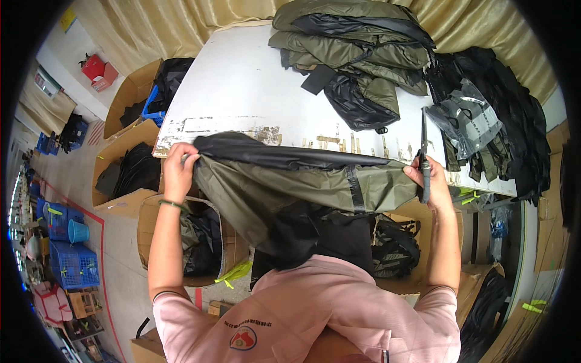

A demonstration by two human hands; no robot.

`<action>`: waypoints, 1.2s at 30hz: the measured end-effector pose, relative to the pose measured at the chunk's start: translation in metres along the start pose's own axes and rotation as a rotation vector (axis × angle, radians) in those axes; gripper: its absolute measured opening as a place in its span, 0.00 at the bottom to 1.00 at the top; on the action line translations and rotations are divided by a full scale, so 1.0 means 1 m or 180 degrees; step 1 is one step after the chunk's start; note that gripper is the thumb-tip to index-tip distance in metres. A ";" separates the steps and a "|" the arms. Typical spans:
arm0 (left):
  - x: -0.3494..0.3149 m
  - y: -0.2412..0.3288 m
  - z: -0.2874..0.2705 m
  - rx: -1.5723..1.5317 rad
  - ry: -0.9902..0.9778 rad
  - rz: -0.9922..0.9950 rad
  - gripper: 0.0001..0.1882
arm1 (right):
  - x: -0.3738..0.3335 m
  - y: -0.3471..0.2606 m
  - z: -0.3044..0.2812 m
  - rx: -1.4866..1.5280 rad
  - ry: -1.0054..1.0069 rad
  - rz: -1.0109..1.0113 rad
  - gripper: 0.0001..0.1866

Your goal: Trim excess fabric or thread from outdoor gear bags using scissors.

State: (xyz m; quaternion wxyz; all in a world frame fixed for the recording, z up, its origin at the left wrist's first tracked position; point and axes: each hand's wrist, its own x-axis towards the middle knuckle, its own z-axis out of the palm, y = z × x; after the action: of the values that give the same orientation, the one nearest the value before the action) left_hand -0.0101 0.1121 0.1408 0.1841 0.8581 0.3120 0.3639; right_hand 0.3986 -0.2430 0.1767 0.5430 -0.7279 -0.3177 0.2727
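Note:
A sewn piece of olive and black coated fabric (pixel 272 181) is stretched between my two hands along the table's near edge, and its lower part hangs in front of my body. At its left end, my left hand (pixel 178 169) pinches a corner between thumb and fingers. My right hand (pixel 433 181) grips the right end of the fabric and also holds a pair of scissors (pixel 423 145). The scissors' blades point away from me, and the dark handles lie against my fingers. A black strip crosses the olive fabric close to my right hand.
The white table (pixel 242 78) has a worn, peeling near edge. A heap of olive and black sewn pieces (pixel 357 48) lies at its far right, and a clear plastic bag (pixel 469 118) rests on dark fabric beyond. Cardboard boxes (pixel 124 148) of fabric stand left and below. Blue crates (pixel 72 263) sit farther left.

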 end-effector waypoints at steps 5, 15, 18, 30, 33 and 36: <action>0.010 0.031 0.070 -0.0034 -0.0025 0.0306 0.09 | -0.001 0.056 -0.001 0.0029 0.0301 0.0536 0.10; 0.000 0.039 0.125 -0.0072 -0.1165 0.0748 0.16 | 0.014 0.120 -0.013 -0.1160 0.0724 -0.0015 0.14; -0.003 0.023 0.129 0.0171 -0.1282 0.0401 0.23 | 0.012 0.114 -0.011 -0.1585 0.0788 0.0027 0.14; 0.002 -0.009 0.127 0.0497 -0.0829 -0.0072 0.21 | 0.009 0.109 -0.009 -0.1571 0.0852 0.0248 0.11; 0.000 -0.022 0.129 0.0489 -0.0957 -0.0147 0.16 | 0.009 0.116 -0.014 -0.1582 0.0821 0.0218 0.11; 0.002 -0.028 0.129 0.0213 -0.0967 -0.0137 0.13 | 0.011 0.123 -0.021 -0.1477 0.0849 0.0184 0.11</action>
State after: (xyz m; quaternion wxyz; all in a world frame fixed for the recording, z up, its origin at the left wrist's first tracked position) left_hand 0.0751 0.1225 0.0403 0.2082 0.9020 0.3108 0.2153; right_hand 0.4422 -0.2731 0.0630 0.3907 -0.8711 -0.2765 0.1097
